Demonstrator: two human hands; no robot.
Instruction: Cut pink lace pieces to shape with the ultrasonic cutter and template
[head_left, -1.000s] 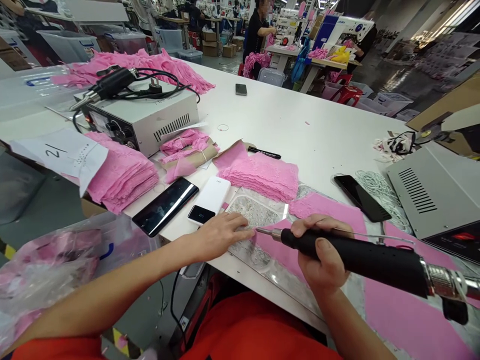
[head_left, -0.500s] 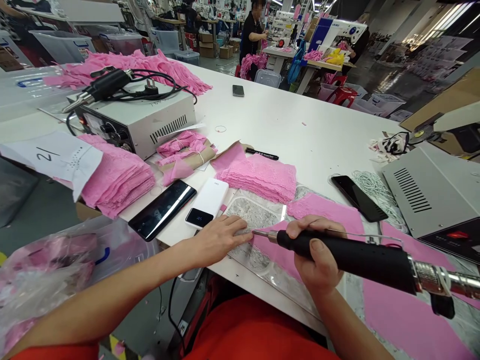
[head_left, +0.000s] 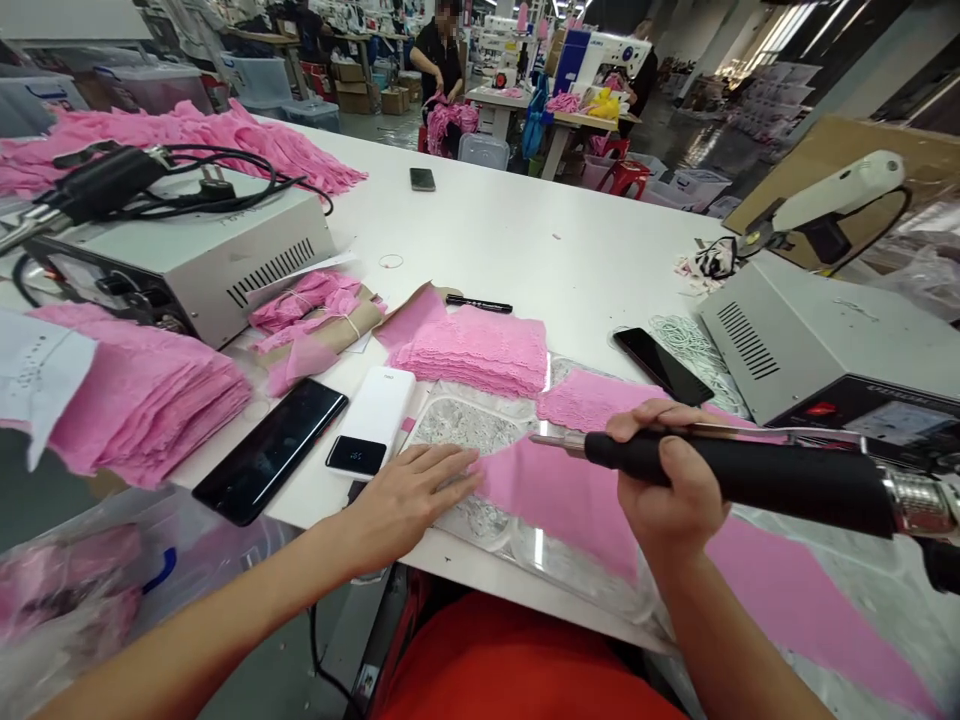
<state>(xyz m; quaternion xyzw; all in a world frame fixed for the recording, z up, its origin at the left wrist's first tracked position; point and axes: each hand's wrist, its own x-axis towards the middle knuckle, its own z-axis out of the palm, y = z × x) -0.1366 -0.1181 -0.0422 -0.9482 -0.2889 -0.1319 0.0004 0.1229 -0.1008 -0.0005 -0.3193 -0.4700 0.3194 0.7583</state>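
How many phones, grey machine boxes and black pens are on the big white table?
Dark phones: 3
Grey machine boxes: 2
Black pens: 1
Total: 6

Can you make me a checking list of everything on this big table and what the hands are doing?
Surface: white table, a clear sheet over white lace at the near edge.
Job's things: pink fabric strip on that sheet; black-handled tool.
Clutter: pink lace stack, two phones, power bank, marker.
Hands: left hand flat beside the strip; right hand grips the tool.
Cables: black cord coiled on grey box.
Surroundings: sewing machines, bins, a person working.
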